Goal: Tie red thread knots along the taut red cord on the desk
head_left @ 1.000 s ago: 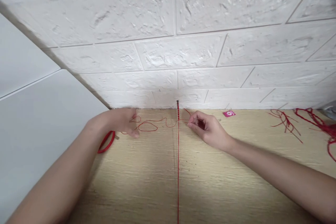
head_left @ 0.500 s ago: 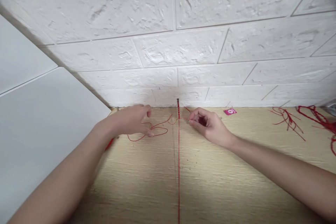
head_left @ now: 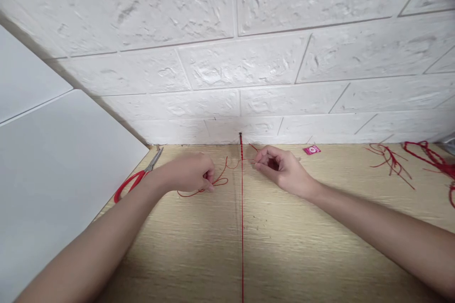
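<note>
Thread of thin red fibre pinched beside a taut red cord

Between closed thumb and forefinger of the right hand, the thread is held just right of the cord's knotted top, near the back edge of the beige wood-grain worktop. The left hand is blurred, its fingers curled nearly closed at loose loops; whether any is gripped cannot be told. Red-handled metal scissors are laid near the back left corner. Along the back edge, a small pink packet is seen, its print unreadable; farther right, loose red strands are strewn.
</note>
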Demonstrator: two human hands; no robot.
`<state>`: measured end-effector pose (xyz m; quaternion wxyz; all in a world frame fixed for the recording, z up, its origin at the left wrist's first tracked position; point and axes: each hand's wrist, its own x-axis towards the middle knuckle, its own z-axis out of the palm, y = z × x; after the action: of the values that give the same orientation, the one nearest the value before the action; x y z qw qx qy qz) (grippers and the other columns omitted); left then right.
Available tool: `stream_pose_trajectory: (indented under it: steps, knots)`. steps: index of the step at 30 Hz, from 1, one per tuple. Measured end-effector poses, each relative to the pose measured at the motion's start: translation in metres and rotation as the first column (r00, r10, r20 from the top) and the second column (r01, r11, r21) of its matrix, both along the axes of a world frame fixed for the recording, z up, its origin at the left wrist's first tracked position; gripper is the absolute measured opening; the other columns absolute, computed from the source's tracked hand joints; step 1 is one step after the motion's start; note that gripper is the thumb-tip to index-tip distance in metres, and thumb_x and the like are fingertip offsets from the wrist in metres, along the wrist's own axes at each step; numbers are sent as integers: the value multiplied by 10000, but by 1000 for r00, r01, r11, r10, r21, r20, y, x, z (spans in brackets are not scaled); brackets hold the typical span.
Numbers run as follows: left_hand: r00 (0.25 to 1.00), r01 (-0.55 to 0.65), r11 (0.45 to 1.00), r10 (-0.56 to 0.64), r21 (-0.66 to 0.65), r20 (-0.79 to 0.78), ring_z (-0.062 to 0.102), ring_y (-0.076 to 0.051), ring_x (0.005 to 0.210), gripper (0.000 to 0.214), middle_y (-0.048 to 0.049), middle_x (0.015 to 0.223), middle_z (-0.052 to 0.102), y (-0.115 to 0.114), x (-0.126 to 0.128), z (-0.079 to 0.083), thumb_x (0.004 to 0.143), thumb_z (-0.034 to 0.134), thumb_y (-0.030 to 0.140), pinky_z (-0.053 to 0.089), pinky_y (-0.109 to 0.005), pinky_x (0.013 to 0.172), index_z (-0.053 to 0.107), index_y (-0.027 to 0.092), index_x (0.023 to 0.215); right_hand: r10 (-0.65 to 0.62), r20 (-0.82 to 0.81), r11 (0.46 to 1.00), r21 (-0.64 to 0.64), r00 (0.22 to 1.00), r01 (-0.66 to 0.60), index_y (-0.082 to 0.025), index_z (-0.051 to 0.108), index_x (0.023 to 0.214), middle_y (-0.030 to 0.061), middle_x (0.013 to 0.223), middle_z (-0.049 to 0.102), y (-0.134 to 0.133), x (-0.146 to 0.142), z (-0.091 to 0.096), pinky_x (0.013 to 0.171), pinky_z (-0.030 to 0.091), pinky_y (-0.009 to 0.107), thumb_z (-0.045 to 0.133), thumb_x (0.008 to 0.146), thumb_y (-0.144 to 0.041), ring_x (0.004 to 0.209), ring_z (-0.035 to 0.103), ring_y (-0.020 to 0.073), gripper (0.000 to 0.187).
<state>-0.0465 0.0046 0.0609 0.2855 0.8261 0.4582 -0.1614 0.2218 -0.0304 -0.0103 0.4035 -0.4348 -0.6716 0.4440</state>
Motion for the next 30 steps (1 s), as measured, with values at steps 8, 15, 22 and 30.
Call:
stream_pose_trajectory:
  steps: [8, 15, 22, 30]
  knots:
    - [928, -86, 940, 195, -330, 316, 603, -141, 574, 184, 6, 646, 667, -12, 10, 25, 813, 684, 335, 434, -252, 539, 617, 188, 724, 0, -38, 1000, -23, 999, -1, -184, 608, 918, -47, 666, 499, 1, 1, -1, 538, 307, 263, 675, 872, -326, 589, 420, 104, 164]
    - [531, 53, 749, 539, -661, 653, 706, -154, 771, 131, -45, 839, 734, -70, 66, 21, 830, 722, 280, 576, -288, 743, 666, 168, 868, -19, -126, 999, -44, 992, 13, -187, 599, 912, -54, 635, 517, 5, 0, -6, 530, 301, 259, 703, 858, -338, 566, 415, 98, 191]
    - [525, -1, 1000, -26, 31, 850, 639, -147, 761, 86, -53, 793, 709, -92, 79, -10, 854, 637, 196, 525, -289, 753, 700, 154, 813, -61, -187, 997, -63, 980, 50, -182, 683, 1000, 23, 802, 684, 9, 2, -9, 614, 424, 281, 757, 812, -377, 687, 571, 135, 281]
    - [499, -621, 778, 299, 95, 813, 549, -101, 614, 169, -29, 894, 685, -22, 49, -52, 829, 659, 235, 447, -254, 586, 627, 183, 987, -70, -114, 997, 12, 991, 71, -188, 669, 906, 9, 765, 628, 7, 3, -8, 576, 394, 280, 679, 888, -394, 638, 510, 125, 207]
